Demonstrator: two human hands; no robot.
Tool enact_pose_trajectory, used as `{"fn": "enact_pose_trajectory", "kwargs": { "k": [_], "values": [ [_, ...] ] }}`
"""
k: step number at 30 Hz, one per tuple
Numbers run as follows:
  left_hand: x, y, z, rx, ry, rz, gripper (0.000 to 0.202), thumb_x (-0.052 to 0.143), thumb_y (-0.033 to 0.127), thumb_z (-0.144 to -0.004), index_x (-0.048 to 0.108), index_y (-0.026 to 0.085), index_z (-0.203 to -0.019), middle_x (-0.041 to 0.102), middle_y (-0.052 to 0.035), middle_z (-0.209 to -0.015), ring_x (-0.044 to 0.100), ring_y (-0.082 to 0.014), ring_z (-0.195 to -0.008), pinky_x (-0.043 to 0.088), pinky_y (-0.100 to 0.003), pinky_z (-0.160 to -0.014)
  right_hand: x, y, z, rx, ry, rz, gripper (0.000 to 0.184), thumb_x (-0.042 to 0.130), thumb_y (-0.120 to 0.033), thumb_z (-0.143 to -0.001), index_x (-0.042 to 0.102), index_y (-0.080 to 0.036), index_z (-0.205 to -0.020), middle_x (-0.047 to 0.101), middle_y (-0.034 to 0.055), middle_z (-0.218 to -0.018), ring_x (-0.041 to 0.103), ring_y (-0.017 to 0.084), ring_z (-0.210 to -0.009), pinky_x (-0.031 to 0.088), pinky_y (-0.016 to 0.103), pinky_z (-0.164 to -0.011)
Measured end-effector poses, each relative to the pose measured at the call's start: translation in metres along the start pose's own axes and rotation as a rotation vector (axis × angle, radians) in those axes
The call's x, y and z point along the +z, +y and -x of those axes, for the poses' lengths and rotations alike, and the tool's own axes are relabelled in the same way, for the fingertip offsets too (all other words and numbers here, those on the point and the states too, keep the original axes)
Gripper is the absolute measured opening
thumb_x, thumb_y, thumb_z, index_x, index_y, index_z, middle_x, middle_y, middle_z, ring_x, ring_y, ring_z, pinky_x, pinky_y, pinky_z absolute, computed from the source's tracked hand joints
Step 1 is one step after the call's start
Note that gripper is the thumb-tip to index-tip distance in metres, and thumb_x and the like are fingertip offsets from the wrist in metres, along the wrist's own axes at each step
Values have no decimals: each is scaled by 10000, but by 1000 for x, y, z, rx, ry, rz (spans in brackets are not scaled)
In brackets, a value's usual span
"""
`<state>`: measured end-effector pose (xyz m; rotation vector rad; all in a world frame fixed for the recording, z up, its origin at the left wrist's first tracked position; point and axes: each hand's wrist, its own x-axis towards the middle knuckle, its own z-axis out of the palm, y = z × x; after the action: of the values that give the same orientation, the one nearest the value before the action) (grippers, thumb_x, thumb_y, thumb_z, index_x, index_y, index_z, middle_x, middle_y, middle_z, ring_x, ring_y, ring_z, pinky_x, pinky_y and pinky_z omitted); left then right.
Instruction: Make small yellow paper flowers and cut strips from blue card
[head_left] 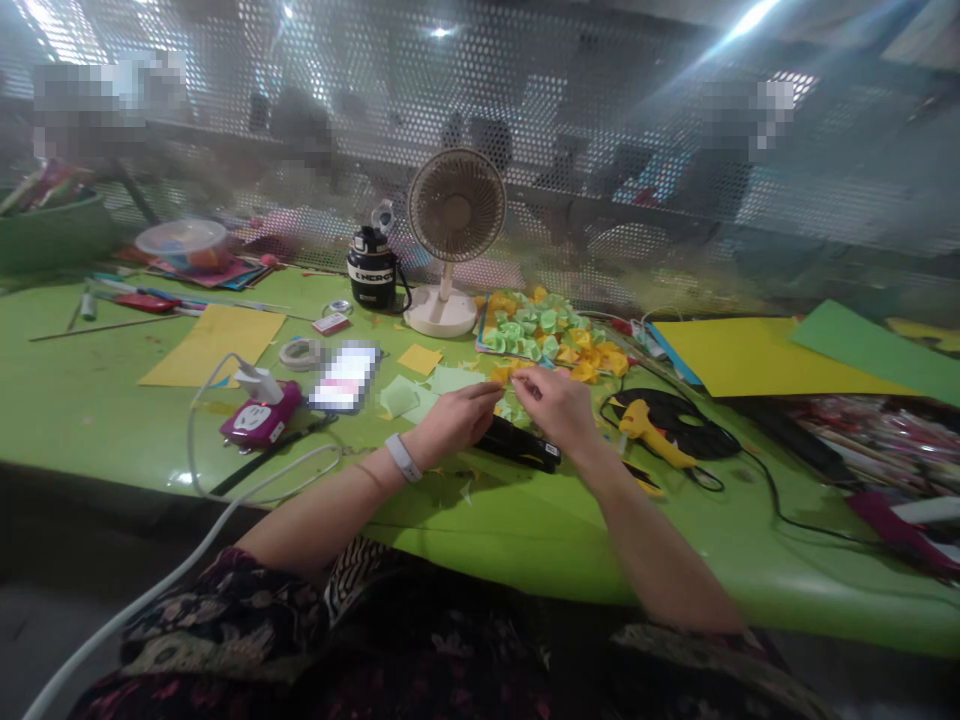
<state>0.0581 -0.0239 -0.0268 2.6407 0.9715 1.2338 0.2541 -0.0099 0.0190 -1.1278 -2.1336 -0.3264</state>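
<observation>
My left hand point(459, 414), with a pale band point(404, 457) on its wrist, and my right hand point(556, 405) meet above the green table. Their fingers are bent together in a pinch around a small orange paper piece point(501, 373), partly covered by the fingertips. Below them lies a long black object point(521, 446) whose kind I cannot make out. Pale green paper squares point(405, 396) lie left of my left hand. Just beyond my hands is a heap of crumpled green and orange paper pieces point(551, 330).
A fan point(457, 212) and a black bottle point(373, 275) stand at the back. Left are a phone point(345, 377), a purple power strip point(259, 415) and a trailing white cable point(196, 548). A yellow glue gun point(655, 432) and yellow sheets point(772, 357) lie right.
</observation>
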Motion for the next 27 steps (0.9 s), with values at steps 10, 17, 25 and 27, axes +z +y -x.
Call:
{"fn": "enact_pose_trajectory", "kwargs": {
  "k": [10, 17, 25, 27],
  "values": [
    [0, 0, -1, 19, 9, -5, 335, 476, 134, -959, 646, 93, -1245, 684, -176, -1283, 726, -226, -1080, 608, -383, -960, -1, 1, -1, 1, -9, -20, 222, 526, -290, -961, 723, -215, -894, 792, 41, -847, 718, 174, -712, 480, 281, -687],
    [0, 1, 0, 8, 8, 5, 346, 493, 141, -954, 637, 105, -1266, 677, -175, -1295, 726, -239, -1079, 614, -398, -947, -3, 0, -1, -11, 3, 18, 221, 519, -272, -962, 718, -201, -894, 790, 43, -855, 714, 170, -716, 467, 277, -673],
    [0, 0, 0, -4, 0, 15, 359, 472, 162, -969, 642, 135, -1284, 671, -161, -1313, 716, -232, -1110, 597, -384, -982, -1, -1, -1, -12, 28, 55, 194, 542, -264, -941, 719, -197, -902, 772, 39, -776, 693, 162, -652, 450, 270, -650],
    [-1, 1, 0, -6, 0, 12, 351, 475, 159, -968, 643, 125, -1276, 674, -164, -1306, 717, -235, -1109, 599, -387, -982, 0, -1, -1, -12, 42, 75, 185, 553, -264, -929, 723, -197, -899, 767, 39, -757, 690, 165, -643, 444, 272, -630]
  ]
}}
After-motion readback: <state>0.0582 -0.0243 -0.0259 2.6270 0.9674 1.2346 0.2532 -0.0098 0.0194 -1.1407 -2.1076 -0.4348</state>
